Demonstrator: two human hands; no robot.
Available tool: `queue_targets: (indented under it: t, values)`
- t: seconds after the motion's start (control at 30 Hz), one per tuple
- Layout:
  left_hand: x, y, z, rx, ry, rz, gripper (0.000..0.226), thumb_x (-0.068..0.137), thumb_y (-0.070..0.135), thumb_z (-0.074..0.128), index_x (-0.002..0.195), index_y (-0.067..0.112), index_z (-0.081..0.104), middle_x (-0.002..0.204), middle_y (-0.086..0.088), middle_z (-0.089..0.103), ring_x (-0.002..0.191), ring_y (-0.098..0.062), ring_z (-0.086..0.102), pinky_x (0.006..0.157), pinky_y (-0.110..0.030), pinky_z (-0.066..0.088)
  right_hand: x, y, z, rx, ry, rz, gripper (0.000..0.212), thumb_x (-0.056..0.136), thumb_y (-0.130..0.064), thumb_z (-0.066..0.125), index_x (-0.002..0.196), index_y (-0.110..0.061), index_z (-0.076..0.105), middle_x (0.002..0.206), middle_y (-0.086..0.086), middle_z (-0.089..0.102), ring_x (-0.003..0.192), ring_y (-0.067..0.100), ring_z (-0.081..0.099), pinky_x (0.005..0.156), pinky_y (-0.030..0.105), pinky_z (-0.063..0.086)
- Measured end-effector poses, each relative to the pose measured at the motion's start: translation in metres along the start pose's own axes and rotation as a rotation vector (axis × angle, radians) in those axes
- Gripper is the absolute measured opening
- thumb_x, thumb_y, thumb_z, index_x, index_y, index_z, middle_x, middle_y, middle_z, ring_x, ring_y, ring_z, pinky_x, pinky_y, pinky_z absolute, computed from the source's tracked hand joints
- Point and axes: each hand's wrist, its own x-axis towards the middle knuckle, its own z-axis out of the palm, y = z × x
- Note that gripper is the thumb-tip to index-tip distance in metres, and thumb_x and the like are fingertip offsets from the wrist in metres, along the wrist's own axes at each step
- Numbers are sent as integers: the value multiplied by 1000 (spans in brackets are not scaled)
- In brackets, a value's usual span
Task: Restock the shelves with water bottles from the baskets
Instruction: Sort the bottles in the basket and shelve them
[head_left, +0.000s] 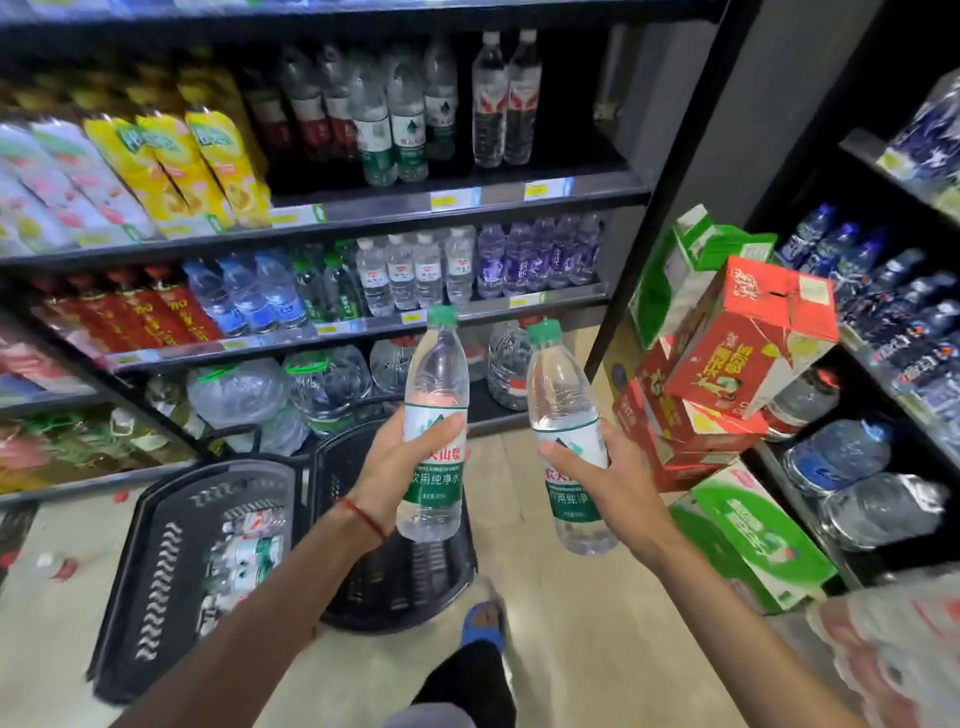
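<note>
Head view.

- Left hand (410, 457): forearm rises from the lower left of the frame. The thumb lies across the front of the label and the fingers wrap behind, gripping the first water bottle (434, 431) round its middle. A red cord (363, 517) circles the wrist.
- First water bottle: clear, with a green cap and a green-and-white label. It is held nearly upright, cap up, in the air above the far basket (395, 587).
- Right hand (597, 478): forearm rises from the lower right. The thumb crosses the label and the fingers curl round the back, holding the second water bottle (569, 441) at label height.
- Second water bottle: same make, with its cap tilted slightly left. It is held beside the first bottle, not touching it, above the floor.
- Near basket (171, 571): black, on the floor at left, touching the far basket. Spare bottles (244, 551) lie on their sides inside.
- Middle shelf (363, 327): small bottles stand in rows along its front edge.
- Upper shelf (467, 200): taller bottles stand behind its front edge, with a gap at its right end.
- Bottom shelf: large jugs (327, 384).
- Red carton (748, 338): tilted on a stack of cartons at right.
- Green carton (753, 540): below that stack.
</note>
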Motion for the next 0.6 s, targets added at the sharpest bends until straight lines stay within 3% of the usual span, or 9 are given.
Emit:
queue_targets:
  t: [0.17,0.33,0.43,0.6]
  values:
    - [69,28,30,51,-32,55,67,67,41,87,121,8,64,108,-20,74,94,-34,72,85,-45,60,63,-23,-28,-33,-24,-52,28,91,-24,79,116,-22,69,101,-1,78,92,16,75,74,22,59]
    - [130,59,48,25,-42,59,51,69,28,80,115,11,64,98,-9,78,86,-28,76,75,-35,63,127,-50,-36,-19,-24,-120,43,89,-36,79,128,-29,64,112,-9,77,103,12,73,88,26,59]
    - [160,79,49,49,-6,85,67,60,37,89,118,13,64,101,-7,79,90,-29,76,75,-36,62,164,-63,-42,-27,-45,-136,52,83,-45,80,130,-28,64,116,-6,77,107,15,73,95,35,58]
    - [197,104,45,36,52,138,60,69,34,87,119,9,64,101,-12,75,88,-30,74,80,-47,61,225,-80,-47,-79,-31,-173,52,77,-49,86,120,-25,68,110,-2,77,100,17,73,90,36,58]
